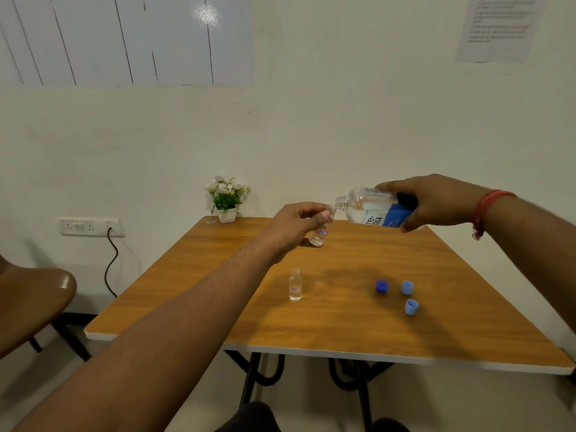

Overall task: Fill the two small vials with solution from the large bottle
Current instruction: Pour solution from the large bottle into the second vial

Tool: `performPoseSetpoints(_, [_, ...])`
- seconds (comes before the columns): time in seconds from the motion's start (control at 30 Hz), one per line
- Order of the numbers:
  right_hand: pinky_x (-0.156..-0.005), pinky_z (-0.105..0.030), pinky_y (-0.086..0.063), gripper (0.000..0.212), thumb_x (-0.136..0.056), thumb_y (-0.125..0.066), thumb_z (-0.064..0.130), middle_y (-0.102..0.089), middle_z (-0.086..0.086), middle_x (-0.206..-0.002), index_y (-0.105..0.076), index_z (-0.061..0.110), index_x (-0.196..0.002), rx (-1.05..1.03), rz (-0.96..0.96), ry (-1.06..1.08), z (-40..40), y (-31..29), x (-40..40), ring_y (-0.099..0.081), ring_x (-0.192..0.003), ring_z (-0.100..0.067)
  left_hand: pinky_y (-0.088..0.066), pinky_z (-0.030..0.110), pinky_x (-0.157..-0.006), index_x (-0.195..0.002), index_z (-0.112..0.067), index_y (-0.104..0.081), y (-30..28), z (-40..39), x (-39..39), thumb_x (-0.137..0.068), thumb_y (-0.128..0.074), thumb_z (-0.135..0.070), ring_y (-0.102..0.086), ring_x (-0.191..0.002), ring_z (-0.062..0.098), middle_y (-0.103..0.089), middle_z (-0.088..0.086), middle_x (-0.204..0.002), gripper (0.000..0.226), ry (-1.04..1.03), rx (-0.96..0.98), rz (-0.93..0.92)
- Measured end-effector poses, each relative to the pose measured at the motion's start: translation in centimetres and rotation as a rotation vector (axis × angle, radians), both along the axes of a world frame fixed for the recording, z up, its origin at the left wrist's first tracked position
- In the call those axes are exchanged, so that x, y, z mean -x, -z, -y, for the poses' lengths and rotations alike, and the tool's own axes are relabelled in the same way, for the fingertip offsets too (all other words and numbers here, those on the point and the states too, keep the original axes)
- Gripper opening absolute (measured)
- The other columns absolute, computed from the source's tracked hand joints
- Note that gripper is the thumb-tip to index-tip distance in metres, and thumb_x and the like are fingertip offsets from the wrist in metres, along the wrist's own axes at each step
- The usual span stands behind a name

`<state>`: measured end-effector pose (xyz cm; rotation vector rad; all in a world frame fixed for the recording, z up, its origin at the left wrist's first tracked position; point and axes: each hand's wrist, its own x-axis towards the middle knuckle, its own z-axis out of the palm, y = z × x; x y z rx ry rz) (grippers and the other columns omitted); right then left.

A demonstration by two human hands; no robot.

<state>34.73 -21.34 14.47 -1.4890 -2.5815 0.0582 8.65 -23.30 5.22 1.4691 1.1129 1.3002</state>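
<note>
My right hand (436, 202) grips the large clear bottle (374, 210) with a blue label, tipped on its side above the table, mouth pointing left. Its open neck meets the mouth of a small glass vial (319, 236), which my left hand (296, 227) pinches near the top and holds raised over the table. That vial has a little clear liquid at the bottom. A second small vial (295, 285) stands upright and uncapped on the wooden table (218, 307), partly filled with clear liquid.
Three loose caps lie at the right of the table: a dark blue cap (381, 286) and two light blue caps (407, 287) (411, 307). A small potted plant (227, 199) stands at the far edge. A brown chair (34, 304) is at the left.
</note>
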Motion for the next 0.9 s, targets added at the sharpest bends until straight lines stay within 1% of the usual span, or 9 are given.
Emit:
performPoseSetpoints(0.2, [-0.095,-0.037,-0.051,0.089,-0.076,-0.079,0.015,-0.055,-0.004,-0.134,-0.029,0.030,-0.149,-0.002,0.003,0.000,0.04,0.09,0.02,-0.056,-0.109,-0.019,-0.062,0.037,-0.076,-0.118,-0.015,-0.072,0.10,0.02,0.06,-0.096,-0.066,-0.024,-0.069,-0.097,0.013,-0.074,0.006,-0.115,0.025,-0.005,-0.002,-0.008])
performPoseSetpoints(0.33, [-0.096,-0.037,-0.051,0.089,-0.077,-0.079,0.015,-0.055,-0.004,-0.134,-0.029,0.029,-0.149,-0.001,0.003,0.000,0.10,0.13,0.08,-0.056,-0.112,-0.021,-0.061,0.034,-0.073,-0.116,-0.017,-0.072,0.06,0.21,0.10,-0.097,-0.065,-0.024,-0.069,-0.094,0.011,-0.074,0.005,-0.114,0.021,-0.003,-0.003,-0.008])
performPoseSetpoints(0.43, [-0.096,-0.038,-0.051,0.090,-0.076,-0.079,0.016,-0.055,-0.004,-0.134,-0.029,0.030,-0.149,-0.001,0.007,0.002,0.02,0.17,0.07,-0.056,-0.112,-0.021,-0.062,0.037,-0.076,-0.117,-0.016,-0.072,0.12,0.16,0.13,-0.097,-0.065,-0.024,-0.069,-0.093,0.010,-0.074,0.005,-0.113,0.023,-0.002,-0.005,-0.011])
performPoseSetpoints(0.63, [-0.095,-0.036,-0.051,0.090,-0.076,-0.079,0.015,-0.055,-0.003,-0.134,-0.029,0.030,-0.149,0.005,0.006,-0.002,-0.08,0.18,0.03,-0.055,-0.109,-0.018,-0.063,0.042,-0.081,-0.118,-0.016,-0.072,0.24,0.14,0.08,-0.097,-0.065,-0.024,-0.069,-0.095,0.011,-0.074,0.006,-0.114,0.023,-0.002,-0.006,-0.014])
performPoseSetpoints(0.77, [-0.095,-0.036,-0.051,0.090,-0.077,-0.079,0.015,-0.055,-0.004,-0.133,-0.028,0.030,-0.149,0.003,0.016,0.001,-0.08,0.23,0.02,-0.056,-0.109,-0.019,-0.063,0.041,-0.080,-0.118,-0.014,-0.071,0.29,0.15,0.04,-0.097,-0.065,-0.023,-0.068,-0.095,0.012,-0.074,0.008,-0.115,0.024,0.001,-0.003,-0.010])
performPoseSetpoints(0.9, [-0.094,-0.036,-0.051,0.090,-0.077,-0.079,0.016,-0.055,-0.004,-0.133,-0.028,0.030,-0.149,0.005,0.010,-0.001,-0.07,0.20,0.03,-0.054,-0.107,-0.017,-0.063,0.039,-0.077,-0.114,-0.017,-0.072,0.18,0.23,-0.05,-0.097,-0.065,-0.023,-0.068,-0.095,0.013,-0.074,0.006,-0.113,0.019,-0.005,-0.002,-0.003])
